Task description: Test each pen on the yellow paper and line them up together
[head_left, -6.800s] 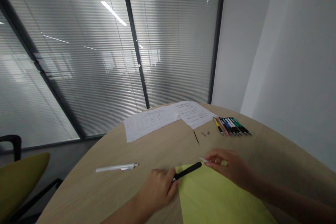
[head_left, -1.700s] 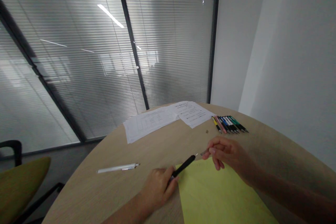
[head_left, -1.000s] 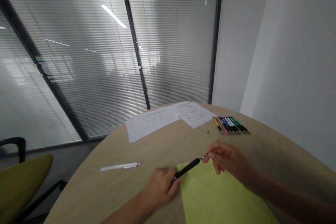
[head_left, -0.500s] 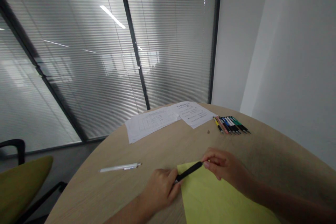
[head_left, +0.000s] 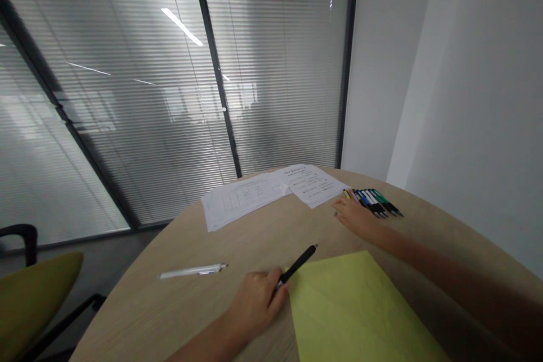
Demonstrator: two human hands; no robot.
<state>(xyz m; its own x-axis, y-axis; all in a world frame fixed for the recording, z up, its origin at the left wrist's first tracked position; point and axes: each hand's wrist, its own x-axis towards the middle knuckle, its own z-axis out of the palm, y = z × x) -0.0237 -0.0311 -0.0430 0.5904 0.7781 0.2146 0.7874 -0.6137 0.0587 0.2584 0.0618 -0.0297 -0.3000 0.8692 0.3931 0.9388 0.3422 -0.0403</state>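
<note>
My left hand point(head_left: 257, 297) is closed around the rear part of a black pen point(head_left: 299, 264), whose bare tip points up and to the right. The pen lies across the air just over the top left corner of a yellow sheet of paper point(head_left: 356, 305). Stretched out across the table, my right hand point(head_left: 354, 218) has its thumb and fingertips close together beside the row of pens point(head_left: 375, 202). Whatever sits between those fingertips is too small to name. The hand partly hides the yellow and pink pens at the row's left end.
A white pen point(head_left: 193, 271) lies on the round wooden table point(head_left: 250, 243) to the left. Printed white papers point(head_left: 246, 198) lie along the far edge. Beyond stands a glass wall with blinds point(head_left: 280, 96). A green chair point(head_left: 38, 300) is at the left.
My right hand has left the black pen's tip and moved away over the table to the pen row. In my left hand the pen has tilted up slightly, its tip now uncovered.
</note>
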